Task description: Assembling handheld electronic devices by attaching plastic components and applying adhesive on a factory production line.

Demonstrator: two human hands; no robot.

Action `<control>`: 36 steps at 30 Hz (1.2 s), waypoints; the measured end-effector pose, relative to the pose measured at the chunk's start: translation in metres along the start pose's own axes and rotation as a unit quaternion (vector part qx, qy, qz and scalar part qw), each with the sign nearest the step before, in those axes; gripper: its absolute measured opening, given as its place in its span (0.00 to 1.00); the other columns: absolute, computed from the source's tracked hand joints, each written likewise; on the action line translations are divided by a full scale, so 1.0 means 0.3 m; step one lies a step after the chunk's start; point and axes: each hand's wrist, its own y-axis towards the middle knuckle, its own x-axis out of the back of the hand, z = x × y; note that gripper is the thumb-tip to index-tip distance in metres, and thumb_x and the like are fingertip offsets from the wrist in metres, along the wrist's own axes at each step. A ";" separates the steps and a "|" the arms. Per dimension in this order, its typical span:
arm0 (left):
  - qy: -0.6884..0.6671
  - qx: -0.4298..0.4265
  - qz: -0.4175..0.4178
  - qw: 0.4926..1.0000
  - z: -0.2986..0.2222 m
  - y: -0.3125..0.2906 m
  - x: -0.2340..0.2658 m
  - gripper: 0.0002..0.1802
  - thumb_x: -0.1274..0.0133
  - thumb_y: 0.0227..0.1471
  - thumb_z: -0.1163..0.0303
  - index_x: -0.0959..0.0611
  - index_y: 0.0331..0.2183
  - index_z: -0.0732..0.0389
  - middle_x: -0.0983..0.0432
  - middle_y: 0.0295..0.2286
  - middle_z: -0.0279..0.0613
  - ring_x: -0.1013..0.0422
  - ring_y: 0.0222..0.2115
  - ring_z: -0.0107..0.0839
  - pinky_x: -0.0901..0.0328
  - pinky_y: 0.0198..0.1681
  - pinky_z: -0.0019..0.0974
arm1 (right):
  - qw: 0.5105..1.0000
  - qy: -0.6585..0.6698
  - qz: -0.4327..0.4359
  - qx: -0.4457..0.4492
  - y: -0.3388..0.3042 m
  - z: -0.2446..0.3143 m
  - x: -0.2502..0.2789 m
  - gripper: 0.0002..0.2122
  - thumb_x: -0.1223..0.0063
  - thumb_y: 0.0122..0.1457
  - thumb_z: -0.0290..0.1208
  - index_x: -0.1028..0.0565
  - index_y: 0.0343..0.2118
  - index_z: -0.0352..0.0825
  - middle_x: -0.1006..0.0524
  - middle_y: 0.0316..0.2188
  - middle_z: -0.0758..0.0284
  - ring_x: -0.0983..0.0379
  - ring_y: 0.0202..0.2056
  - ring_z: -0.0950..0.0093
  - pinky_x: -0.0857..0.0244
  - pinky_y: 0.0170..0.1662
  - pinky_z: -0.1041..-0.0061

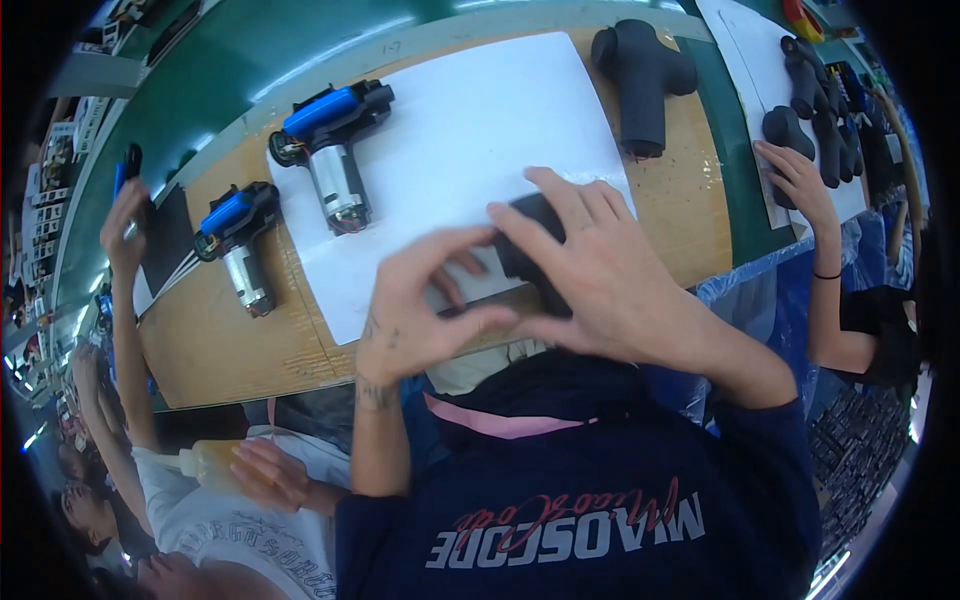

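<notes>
My right hand (pixel 610 265) is wrapped over a dark grey rounded housing (pixel 535 235) close to my body, covering much of it. Beside it, my left hand (pixel 425 300) has its thumb and fingers apart, their tips near the housing's left side. Some of its fingers are smeared by motion, and I see nothing held in it. Beyond my left hand, on a white sheet (pixel 470 120), lies a motor assembly (pixel 335 150) with a blue top and a silver cylinder. A similar motor assembly (pixel 240 245) rests on the brown board to its left.
A T-shaped dark grey housing (pixel 645 85) lies on the brown board (pixel 700 190) at the far right. Several dark housings (pixel 825 115) sit further right, by a co-worker's hand (pixel 800 185). At left, another person's hand (pixel 265 475) holds a yellowish squeeze bottle (pixel 215 465).
</notes>
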 end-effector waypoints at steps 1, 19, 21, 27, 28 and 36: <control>-0.085 0.028 0.025 0.996 -0.008 -0.028 -0.008 0.27 0.28 0.40 0.76 0.17 0.45 0.67 0.16 0.39 0.41 0.22 0.33 0.28 0.27 0.36 0.30 | 1.000 0.006 -0.016 -0.021 0.004 -0.007 -0.019 0.46 0.25 0.40 0.36 0.37 0.65 0.35 0.36 0.59 0.47 0.35 0.57 0.49 0.40 0.60 0.56; -0.346 0.042 0.074 0.934 0.041 -0.238 -0.362 0.39 0.30 0.44 0.69 0.29 0.57 0.61 0.29 0.51 0.45 0.32 0.55 0.35 0.34 0.57 0.42 | 0.861 0.445 -0.100 0.223 -0.006 0.066 -0.068 0.14 0.38 0.53 0.36 0.22 0.36 0.29 0.25 0.34 0.58 0.25 0.34 0.64 0.31 0.36 0.70; -0.348 0.056 0.072 0.933 0.036 -0.235 -0.376 0.37 0.31 0.46 0.69 0.28 0.56 0.61 0.29 0.51 0.44 0.32 0.55 0.35 0.34 0.56 0.41 | 0.855 0.445 -0.089 0.253 0.004 0.046 -0.087 0.11 0.45 0.57 0.33 0.23 0.27 0.28 0.25 0.27 0.59 0.27 0.27 0.64 0.32 0.31 0.71; -0.306 0.034 -0.009 0.951 0.013 -0.222 -0.398 0.28 0.36 0.51 0.68 0.25 0.53 0.61 0.25 0.45 0.42 0.28 0.49 0.34 0.32 0.49 0.36 | 0.866 0.427 -0.179 0.188 -0.006 0.083 -0.085 0.11 0.50 0.58 0.29 0.26 0.21 0.29 0.28 0.22 0.61 0.30 0.22 0.65 0.35 0.27 0.72; -0.305 0.034 -0.008 0.952 0.005 -0.219 -0.388 0.28 0.36 0.51 0.68 0.25 0.53 0.61 0.25 0.45 0.42 0.28 0.49 0.34 0.32 0.49 0.36 | 0.879 0.414 -0.160 0.173 -0.006 0.072 -0.088 0.10 0.48 0.58 0.31 0.25 0.24 0.29 0.27 0.22 0.61 0.29 0.22 0.65 0.34 0.27 0.73; -0.503 0.064 0.111 0.855 0.021 -0.255 -0.263 0.28 0.40 0.58 0.55 0.26 0.53 0.62 0.23 0.40 0.41 0.25 0.44 0.33 0.29 0.49 0.38 | 0.847 0.527 0.054 -0.038 -0.091 -0.027 0.012 0.28 0.30 0.47 0.43 0.25 0.47 0.30 0.20 0.29 0.60 0.21 0.32 0.64 0.27 0.36 0.72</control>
